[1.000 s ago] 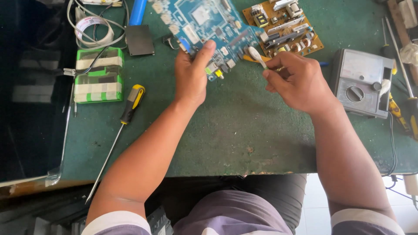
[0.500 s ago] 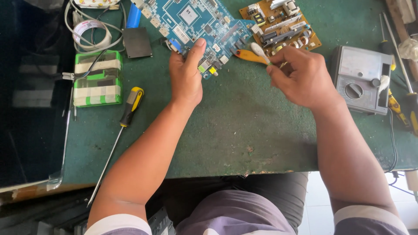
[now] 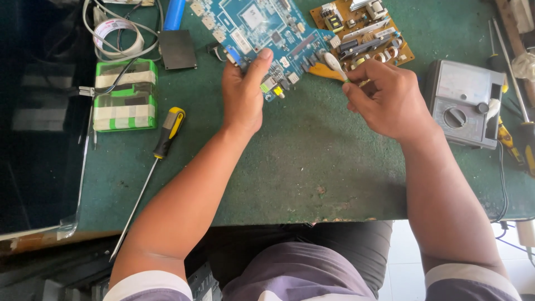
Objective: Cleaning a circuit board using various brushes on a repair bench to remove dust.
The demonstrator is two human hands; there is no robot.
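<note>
On green worktop (image 3: 312, 167), blue circuit board (image 3: 262, 22), screwdriver (image 3: 161, 145), grey meter (image 3: 462, 103)

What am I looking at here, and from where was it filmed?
A camera worn on a person's head looks down at two bare hands over a green work table. The left hand grips the near edge of a blue circuit board. The right hand pinches a small white-tipped tool with an orange part, at the board's edge. Nearby lie a brown circuit board, a grey analogue multimeter, a yellow-and-black screwdriver, a green taped battery pack and a roll of tape.
</note>
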